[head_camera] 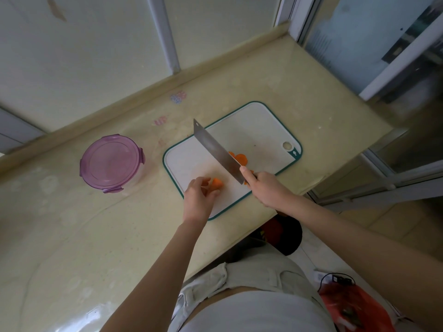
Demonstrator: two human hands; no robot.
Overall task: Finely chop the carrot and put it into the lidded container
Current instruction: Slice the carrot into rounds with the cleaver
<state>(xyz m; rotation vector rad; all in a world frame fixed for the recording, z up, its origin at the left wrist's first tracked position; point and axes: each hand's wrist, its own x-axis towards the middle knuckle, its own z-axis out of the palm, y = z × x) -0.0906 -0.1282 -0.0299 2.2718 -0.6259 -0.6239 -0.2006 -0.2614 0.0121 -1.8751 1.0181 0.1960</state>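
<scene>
A white cutting board [259,130] with a teal rim lies on the beige counter. My left hand [197,200] holds an orange carrot piece [217,183] down on the board's near part. My right hand [266,188] grips the handle of a steel cleaver [215,149], index finger along the blade's spine; the blade is raised and tilted just right of the carrot piece. Several cut carrot slices [239,158] lie behind the blade. A round clear container with a purple lid [111,161] clipped on stands left of the board.
The counter [96,236] ends at a raised back ledge under frosted glass panels. Its right edge drops off just past the board. On the floor lie a red plastic bag [347,305] and a black cable.
</scene>
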